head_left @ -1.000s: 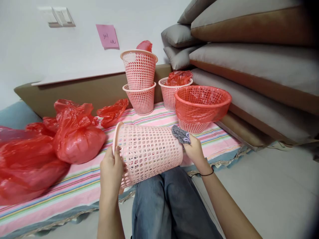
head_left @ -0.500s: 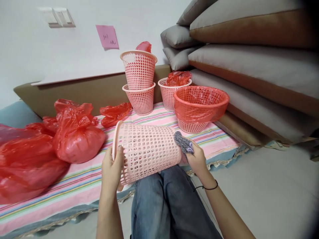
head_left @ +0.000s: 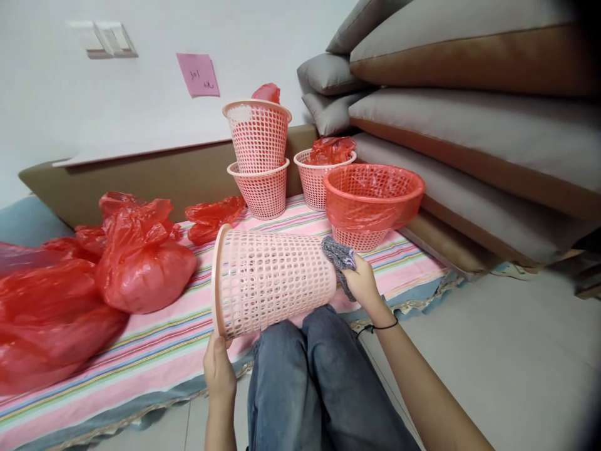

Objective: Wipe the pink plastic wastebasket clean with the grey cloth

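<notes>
A pink perforated plastic wastebasket (head_left: 275, 282) lies on its side above my knees, its rim toward the left and its base toward the right. My left hand (head_left: 219, 369) grips the lower part of the rim, thumb on the near side. At the base end, my right hand (head_left: 359, 275) is closed around a grey cloth (head_left: 339, 254) and presses it against the basket. Part of the cloth hangs down below the fingers. The inside of the basket shows only through its holes.
Two stacked pink baskets (head_left: 261, 188) stand behind, beside another basket (head_left: 313, 185) holding red plastic. A red-lined basket (head_left: 370, 207) stands at right, near piled grey cushions (head_left: 469, 131). Stuffed red bags (head_left: 145, 275) lie at left on a striped cloth (head_left: 164, 351).
My left hand has shifted down from the basket's near side to the bottom of its rim. My right hand and the cloth remain at the base, the cloth bunched differently.
</notes>
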`<control>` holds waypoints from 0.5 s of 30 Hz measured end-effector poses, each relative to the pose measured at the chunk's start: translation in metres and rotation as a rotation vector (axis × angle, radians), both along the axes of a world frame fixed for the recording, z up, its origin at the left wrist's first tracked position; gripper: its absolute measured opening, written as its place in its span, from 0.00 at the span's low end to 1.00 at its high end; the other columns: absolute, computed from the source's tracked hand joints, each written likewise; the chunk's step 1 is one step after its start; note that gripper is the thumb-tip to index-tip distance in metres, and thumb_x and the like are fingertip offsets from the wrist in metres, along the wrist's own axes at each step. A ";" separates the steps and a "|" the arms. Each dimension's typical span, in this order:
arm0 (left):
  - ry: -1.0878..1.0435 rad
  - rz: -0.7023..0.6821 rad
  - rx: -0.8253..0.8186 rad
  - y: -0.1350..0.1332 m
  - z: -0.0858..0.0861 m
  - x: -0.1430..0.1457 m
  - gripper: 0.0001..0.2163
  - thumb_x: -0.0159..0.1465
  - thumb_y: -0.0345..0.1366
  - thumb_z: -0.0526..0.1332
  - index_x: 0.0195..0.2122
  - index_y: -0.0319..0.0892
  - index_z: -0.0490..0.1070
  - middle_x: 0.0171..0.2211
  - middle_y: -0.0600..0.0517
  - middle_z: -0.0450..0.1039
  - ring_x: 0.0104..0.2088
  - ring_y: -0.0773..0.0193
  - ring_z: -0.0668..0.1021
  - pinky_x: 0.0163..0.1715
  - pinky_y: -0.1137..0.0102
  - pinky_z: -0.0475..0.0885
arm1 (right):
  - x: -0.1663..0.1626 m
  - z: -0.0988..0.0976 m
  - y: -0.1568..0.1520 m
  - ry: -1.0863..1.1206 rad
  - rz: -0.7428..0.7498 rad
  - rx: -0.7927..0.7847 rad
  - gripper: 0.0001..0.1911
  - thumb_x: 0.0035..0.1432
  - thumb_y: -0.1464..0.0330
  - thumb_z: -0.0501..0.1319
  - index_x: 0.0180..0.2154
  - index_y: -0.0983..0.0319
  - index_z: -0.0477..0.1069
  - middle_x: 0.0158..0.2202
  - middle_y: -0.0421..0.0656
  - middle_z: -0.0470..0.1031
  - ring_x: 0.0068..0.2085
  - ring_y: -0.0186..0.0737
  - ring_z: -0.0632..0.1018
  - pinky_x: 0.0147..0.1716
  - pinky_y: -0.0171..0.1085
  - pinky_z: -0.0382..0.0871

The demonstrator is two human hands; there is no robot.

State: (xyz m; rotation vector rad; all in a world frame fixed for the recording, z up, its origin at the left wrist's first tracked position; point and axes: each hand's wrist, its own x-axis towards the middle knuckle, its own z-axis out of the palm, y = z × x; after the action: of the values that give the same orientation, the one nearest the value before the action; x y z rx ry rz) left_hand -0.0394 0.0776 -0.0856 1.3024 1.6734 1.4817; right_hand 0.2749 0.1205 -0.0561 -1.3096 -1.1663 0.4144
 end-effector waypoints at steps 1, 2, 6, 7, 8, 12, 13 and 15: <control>0.001 -0.010 -0.018 0.001 0.003 0.000 0.20 0.60 0.55 0.52 0.34 0.43 0.69 0.37 0.47 0.77 0.43 0.53 0.77 0.44 0.62 0.73 | 0.000 0.000 0.000 0.005 0.002 0.001 0.16 0.51 0.71 0.57 0.41 0.62 0.76 0.40 0.46 0.82 0.41 0.47 0.80 0.42 0.43 0.73; -0.007 -0.021 -0.032 0.002 0.006 0.000 0.20 0.59 0.56 0.53 0.33 0.43 0.70 0.36 0.47 0.77 0.43 0.52 0.78 0.43 0.62 0.73 | 0.000 0.000 -0.001 0.011 0.004 0.003 0.16 0.51 0.71 0.57 0.41 0.62 0.76 0.40 0.46 0.82 0.41 0.47 0.80 0.42 0.43 0.73; -0.029 -0.024 -0.054 0.004 0.021 0.000 0.22 0.58 0.58 0.53 0.33 0.42 0.71 0.32 0.48 0.77 0.36 0.56 0.78 0.35 0.65 0.74 | -0.003 -0.004 -0.010 0.036 0.008 0.016 0.16 0.51 0.71 0.57 0.42 0.62 0.76 0.42 0.46 0.81 0.43 0.47 0.80 0.44 0.44 0.73; -0.020 -0.018 -0.058 0.004 0.024 0.001 0.23 0.58 0.59 0.53 0.32 0.42 0.71 0.30 0.49 0.76 0.33 0.57 0.78 0.33 0.66 0.73 | -0.004 -0.006 -0.014 0.041 0.006 0.018 0.17 0.50 0.71 0.57 0.43 0.62 0.76 0.42 0.46 0.81 0.43 0.47 0.80 0.45 0.45 0.73; -0.012 -0.010 -0.064 0.003 0.028 0.001 0.23 0.58 0.59 0.53 0.31 0.41 0.70 0.28 0.50 0.75 0.31 0.58 0.77 0.31 0.67 0.73 | -0.006 -0.009 -0.019 0.046 0.004 0.021 0.18 0.50 0.71 0.57 0.43 0.62 0.76 0.42 0.46 0.81 0.44 0.48 0.79 0.45 0.46 0.73; -0.099 0.006 -0.073 0.003 0.041 0.003 0.23 0.59 0.59 0.55 0.30 0.41 0.69 0.25 0.52 0.73 0.27 0.62 0.76 0.28 0.68 0.73 | -0.011 -0.020 -0.038 0.071 0.009 0.034 0.23 0.48 0.74 0.56 0.48 0.62 0.75 0.48 0.48 0.79 0.50 0.48 0.78 0.52 0.47 0.71; -0.128 0.004 -0.069 0.004 0.043 0.004 0.22 0.59 0.59 0.55 0.30 0.41 0.68 0.25 0.53 0.72 0.26 0.62 0.75 0.27 0.69 0.72 | -0.012 -0.020 -0.040 0.076 0.013 0.037 0.24 0.48 0.74 0.56 0.49 0.62 0.74 0.49 0.48 0.79 0.51 0.48 0.77 0.53 0.48 0.70; -0.146 -0.006 -0.066 0.005 0.047 0.005 0.22 0.59 0.58 0.55 0.30 0.42 0.67 0.23 0.54 0.70 0.24 0.63 0.75 0.24 0.69 0.72 | -0.012 -0.019 -0.038 0.073 0.025 0.043 0.24 0.50 0.75 0.56 0.49 0.61 0.74 0.49 0.47 0.79 0.51 0.47 0.77 0.53 0.47 0.70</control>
State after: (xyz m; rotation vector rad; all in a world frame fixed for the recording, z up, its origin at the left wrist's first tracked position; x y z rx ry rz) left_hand -0.0347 0.0826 -0.0383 1.1349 1.6088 1.4687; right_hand 0.2630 0.0823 -0.0748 -1.2336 -1.1254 0.4497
